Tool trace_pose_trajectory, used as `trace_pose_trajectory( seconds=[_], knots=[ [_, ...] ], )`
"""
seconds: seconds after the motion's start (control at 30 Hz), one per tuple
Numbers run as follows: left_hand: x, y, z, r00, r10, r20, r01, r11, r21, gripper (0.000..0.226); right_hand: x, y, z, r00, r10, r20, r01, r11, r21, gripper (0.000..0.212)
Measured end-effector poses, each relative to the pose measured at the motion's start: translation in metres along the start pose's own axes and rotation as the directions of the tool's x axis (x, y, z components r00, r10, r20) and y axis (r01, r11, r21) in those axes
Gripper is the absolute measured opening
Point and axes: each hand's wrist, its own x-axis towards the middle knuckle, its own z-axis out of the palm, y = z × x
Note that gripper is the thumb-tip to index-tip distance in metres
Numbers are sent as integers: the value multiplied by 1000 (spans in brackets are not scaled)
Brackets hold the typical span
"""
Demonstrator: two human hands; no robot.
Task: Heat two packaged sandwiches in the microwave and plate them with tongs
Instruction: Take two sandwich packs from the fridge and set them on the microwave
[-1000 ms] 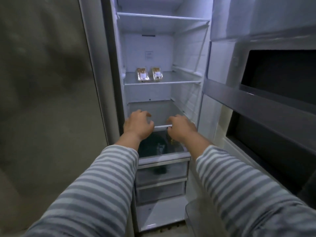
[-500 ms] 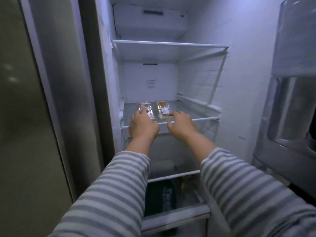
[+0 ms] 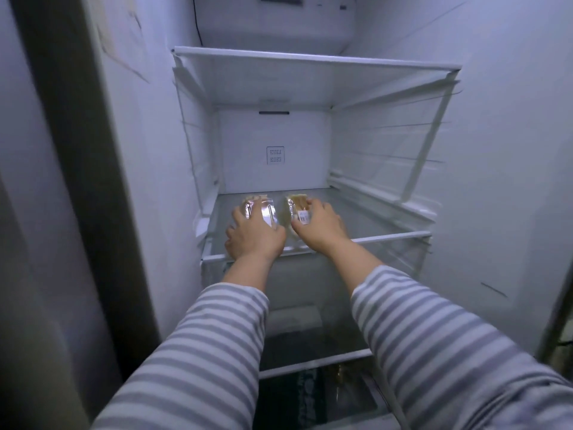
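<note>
Your left hand (image 3: 255,234) grips the left sandwich pack (image 3: 259,210) and your right hand (image 3: 321,227) grips the right sandwich pack (image 3: 297,207), both on the fridge's glass shelf (image 3: 372,225).

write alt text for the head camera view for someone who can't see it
Inside an open fridge, the left hand and right hand each grip a packaged sandwich, left sandwich and right sandwich, on a glass shelf.

Access: fridge front open, centre frame | Above: upper glass shelf (image 3: 310,76) caps the bay | Sides: white walls left and right | Floor: glass shelf (image 3: 372,218) bare on its right half | Left half: two sandwich packs (image 3: 294,206) under both hands
</note>
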Motion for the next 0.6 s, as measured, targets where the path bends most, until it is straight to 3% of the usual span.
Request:
trace_pose_trajectory(
  seconds=[0.23,0.4,0.6],
  knots=[
    [19,-5,6,996,-49,68,46,998,32,84,17,3,10,1000,31,-7,-30,999,27,67],
    [31,-7,8,993,-53,105,41,992,116,94,27,1,6,994,92,60,-92,996,-2,89],
    [31,-10,14,995,-43,86,28,986,163,95,23,5,12,991,123,-43,-123,992,-7,80]
  ],
)
